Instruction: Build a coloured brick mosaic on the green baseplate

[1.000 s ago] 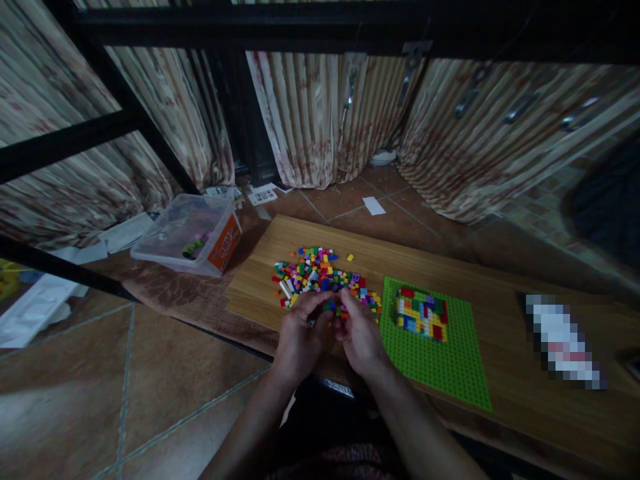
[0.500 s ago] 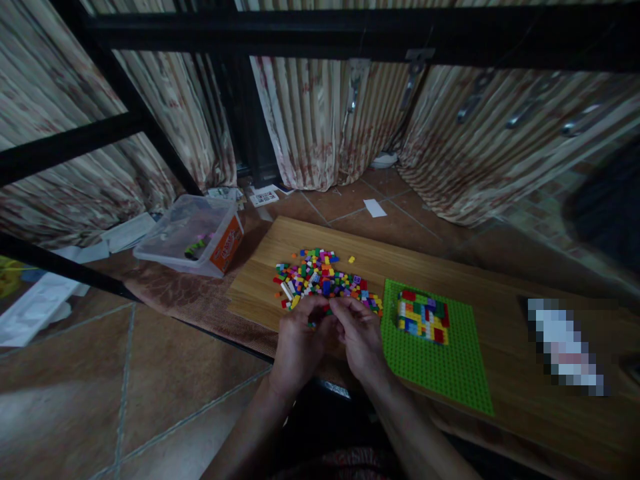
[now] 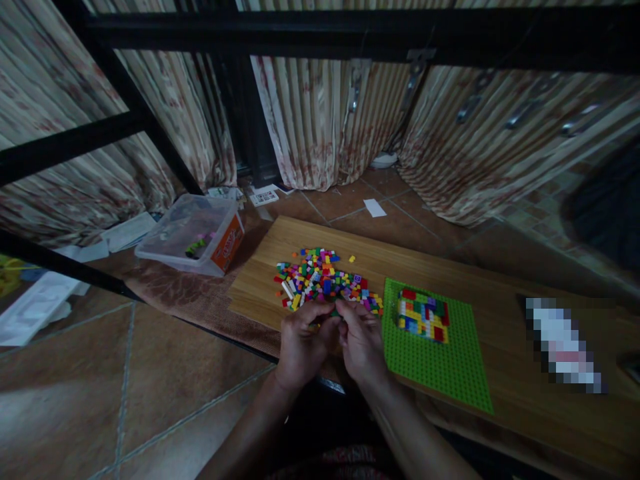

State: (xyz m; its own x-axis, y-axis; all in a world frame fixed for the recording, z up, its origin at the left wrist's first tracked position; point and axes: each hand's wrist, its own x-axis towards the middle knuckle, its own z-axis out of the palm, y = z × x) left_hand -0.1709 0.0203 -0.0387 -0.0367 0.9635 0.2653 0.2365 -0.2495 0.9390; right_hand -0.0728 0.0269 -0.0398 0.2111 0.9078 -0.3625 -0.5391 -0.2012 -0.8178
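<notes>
My left hand (image 3: pixel 306 340) and my right hand (image 3: pixel 361 337) meet at the near edge of the brick pile, thumbs and fingertips pinched together. Between the fingertips shows a small dark green toy brick (image 3: pixel 335 309), mostly covered by the fingers. Just beyond lies a loose heap of multicoloured toy bricks (image 3: pixel 315 275). To the right of my right hand, a green baseplate (image 3: pixel 435 373) rests on the wooden board, carrying a block of joined bricks (image 3: pixel 424 317) in red, yellow, white, blue and green.
A clear plastic bin (image 3: pixel 187 233) with an orange label stands left of the wooden tabletop (image 3: pixel 280 230), a few pieces inside. A blurred-out object (image 3: pixel 565 347) lies at the right. Papers (image 3: pixel 375 208) lie on the tiled floor; curtains and a black frame stand behind.
Both hands have shifted very slightly and the fingertips have turned around the small brick. The heap, baseplate and joined bricks look the same.
</notes>
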